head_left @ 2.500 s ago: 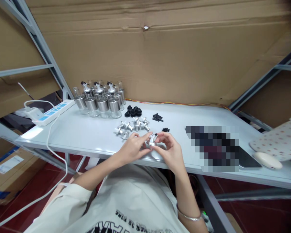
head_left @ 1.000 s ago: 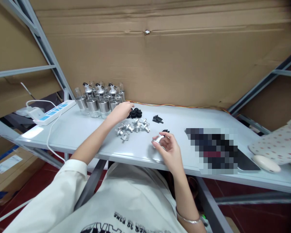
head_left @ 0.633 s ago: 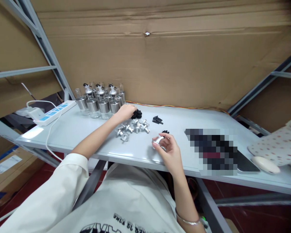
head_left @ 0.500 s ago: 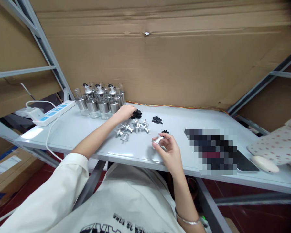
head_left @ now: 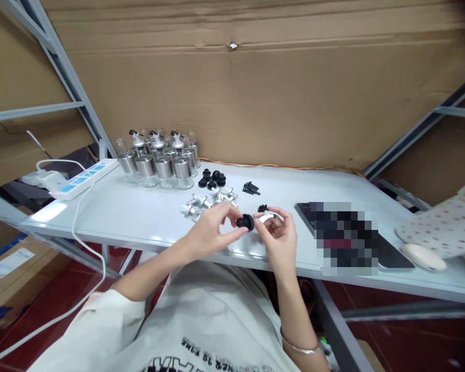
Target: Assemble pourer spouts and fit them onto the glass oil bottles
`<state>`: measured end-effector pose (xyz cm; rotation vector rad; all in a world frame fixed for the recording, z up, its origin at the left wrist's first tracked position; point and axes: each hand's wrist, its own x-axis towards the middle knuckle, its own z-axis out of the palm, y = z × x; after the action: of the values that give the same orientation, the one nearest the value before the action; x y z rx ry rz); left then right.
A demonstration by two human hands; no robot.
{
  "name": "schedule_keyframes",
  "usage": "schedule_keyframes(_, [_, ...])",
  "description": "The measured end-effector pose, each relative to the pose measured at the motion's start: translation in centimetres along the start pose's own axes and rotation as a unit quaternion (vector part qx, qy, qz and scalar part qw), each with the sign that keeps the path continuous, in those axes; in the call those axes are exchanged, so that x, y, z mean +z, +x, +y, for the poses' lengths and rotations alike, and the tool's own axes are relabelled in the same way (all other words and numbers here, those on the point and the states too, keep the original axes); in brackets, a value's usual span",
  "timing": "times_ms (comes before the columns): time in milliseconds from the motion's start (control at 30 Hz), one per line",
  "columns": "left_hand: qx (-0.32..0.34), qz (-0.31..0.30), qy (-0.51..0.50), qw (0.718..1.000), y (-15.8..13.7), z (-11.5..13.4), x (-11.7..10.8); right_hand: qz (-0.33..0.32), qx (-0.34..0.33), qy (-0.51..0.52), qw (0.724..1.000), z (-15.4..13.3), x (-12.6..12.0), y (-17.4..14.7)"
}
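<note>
Gripped in the left hand (head_left: pixel 209 232), between thumb and bent fingers: a black ribbed stopper (head_left: pixel 245 222), held in the air to the right and near side of the heap of silver pourer parts (head_left: pixel 218 196). Kept almost level, with long axis from left to right; wide flange turned to the right, narrower stepped end to the left, toward the palm. Dark and matt in look, round, with rings along the body. Pinched by the fingers of the right hand (head_left: pixel 279 235), farther right of the heap: a whitish-silver curved pourer head (head_left: pixel 265 217), with base toward the flange. Impossible to tell whether touching or apart. Behind the heap, loose black stoppers (head_left: pixel 216 176); behind and to the right, black levers (head_left: pixel 251 188); behind and to the left, steel-sleeved glass bottles (head_left: pixel 164 168).
</note>
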<state>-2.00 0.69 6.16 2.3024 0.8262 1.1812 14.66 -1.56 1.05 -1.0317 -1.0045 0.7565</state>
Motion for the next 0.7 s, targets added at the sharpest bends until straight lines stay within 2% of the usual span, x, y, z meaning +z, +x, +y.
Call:
schedule_keyframes(133, [-0.047, 0.017, -0.101, 0.994, -1.6, -1.4, 2.2, -0.002, -0.003, -0.012, 1.000, -0.1, 0.0, 0.0])
schedule_keyframes(267, [-0.084, 0.013, -0.166, 0.982, -1.9, -2.3, 2.5, -0.003, -0.008, -0.017, 1.000, 0.0, 0.0, 0.0])
schedule_keyframes(567, [-0.114, 0.017, -0.210, 0.971, -2.0, -2.2, 2.4, 0.021, -0.020, -0.048, 0.998, -0.3, -0.1, 0.0])
schedule_keyframes(700, [-0.155, 0.004, -0.189, 0.970, -2.1, -2.2, 2.4, -0.007, 0.002, -0.093, 0.996, -0.5, -0.3, -0.1])
